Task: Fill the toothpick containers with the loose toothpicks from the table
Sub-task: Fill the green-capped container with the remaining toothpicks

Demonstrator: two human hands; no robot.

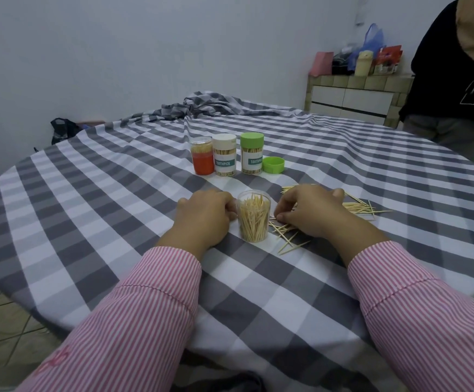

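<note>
On table — left hand (201, 219) grips open container (253, 216) | right hand (312, 210) pinches loose toothpicks (286, 232)

A domestic interior, probably a dining or kitchen corner of a home. A round tabletop (60, 193) is draped in a grey-and-white checked cloth (258, 292) whose surplus lies bunched at the far edge. Plain pale walls (117, 52) meet in a corner behind it, and beige floor tiles (1, 329) show at lower left. At right stands a low tiled counter (357, 83) with white cabinet fronts, crowded with household clutter: a pink bag (322, 63), a blue plastic bag (371, 38), a cream bottle (364, 63) and red packets (388, 56). A second person in a dark top (456, 66) stands beside the counter.
</note>
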